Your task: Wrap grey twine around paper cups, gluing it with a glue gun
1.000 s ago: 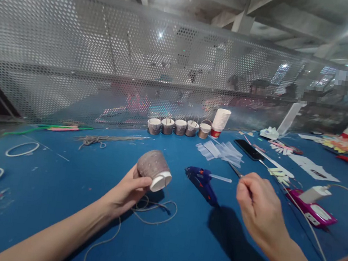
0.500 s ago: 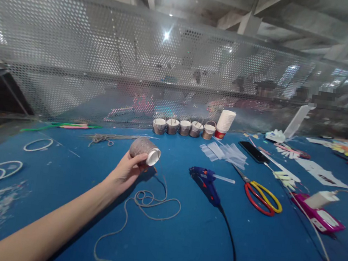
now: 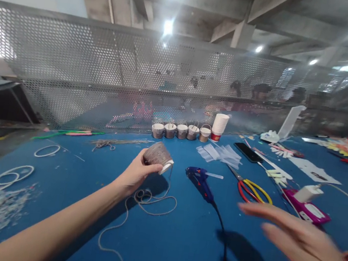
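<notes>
My left hand (image 3: pixel 138 170) grips a paper cup (image 3: pixel 157 154) wrapped in grey-brown cord, tilted on its side above the table with its white end facing right. From the cup a grey cord (image 3: pixel 163 209) hangs down and lies in loops on the blue table. On the right, my right hand (image 3: pixel 303 241) is in the air, fingers stretched out and a little blurred, holding nothing. Closest to it are scissors (image 3: pixel 254 191) with red and yellow handles. Between the hands lies a blue glue gun (image 3: pixel 202 183) with a clear glue stick in its back.
Several cord-wrapped cups (image 3: pixel 181 131) stand along the perforated metal screen (image 3: pixel 104 74), beside stacked paper cups (image 3: pixel 219 126). Clear strips (image 3: pixel 220 153), a phone (image 3: pixel 248 152) and a magenta power strip (image 3: pixel 307 210) lie to the right. White rings (image 3: pixel 7 179) and scraps lie left.
My right hand has come into view from the right. My left hand has moved the cup slightly right, and the cup's white end now points more downward. The camera view has shifted somewhat.
</notes>
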Tool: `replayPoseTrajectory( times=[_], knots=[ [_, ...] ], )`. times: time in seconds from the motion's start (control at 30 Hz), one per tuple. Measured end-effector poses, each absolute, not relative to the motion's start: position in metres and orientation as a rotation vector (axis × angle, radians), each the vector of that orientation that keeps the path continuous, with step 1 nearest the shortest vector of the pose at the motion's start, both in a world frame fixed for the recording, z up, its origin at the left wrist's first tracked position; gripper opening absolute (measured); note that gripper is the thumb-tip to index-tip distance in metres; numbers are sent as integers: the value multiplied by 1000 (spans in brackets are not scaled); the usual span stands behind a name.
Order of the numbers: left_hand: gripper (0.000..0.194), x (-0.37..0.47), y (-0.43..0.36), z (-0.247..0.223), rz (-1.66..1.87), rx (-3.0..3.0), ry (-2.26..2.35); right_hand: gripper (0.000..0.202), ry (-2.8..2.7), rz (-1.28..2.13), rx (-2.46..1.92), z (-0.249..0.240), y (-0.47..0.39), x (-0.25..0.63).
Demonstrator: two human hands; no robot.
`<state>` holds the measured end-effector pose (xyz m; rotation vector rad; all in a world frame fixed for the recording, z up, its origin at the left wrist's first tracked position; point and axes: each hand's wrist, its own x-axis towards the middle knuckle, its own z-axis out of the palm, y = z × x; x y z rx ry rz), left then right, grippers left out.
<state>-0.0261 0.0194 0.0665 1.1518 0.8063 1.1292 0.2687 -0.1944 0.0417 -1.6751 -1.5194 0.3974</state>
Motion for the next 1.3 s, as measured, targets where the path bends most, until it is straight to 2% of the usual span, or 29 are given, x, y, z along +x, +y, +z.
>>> replayPoseTrajectory(
  times=[0.1,0.23,0.37,0.6,0.8,0.9,1.07,1.3],
  knots=[
    [61,-18,6,70,1101,1250,798,29,-1407,940,-1353,68,-119,194],
    [63,-14,-7,72,1116,1344,802,37,-1109,1190,-1102,63,-62,137],
    [63,-19,-10,72,1103,1381,829,34,-1051,1339,-1053,53,-59,135],
    [57,-28,-9,64,990,1444,921,3,-1449,779,-1325,50,-67,151],
    [60,-31,-5,41,865,1370,983,11,-1623,521,-1306,35,-72,149],
    [60,-32,-4,29,824,1312,959,11,-1624,496,-1318,33,-72,148],
    [48,-31,-14,29,829,1229,965,13,-1607,480,-1359,33,-70,147],
    [51,-33,-12,29,816,1209,918,14,-1600,450,-1365,33,-71,148]
  ],
)
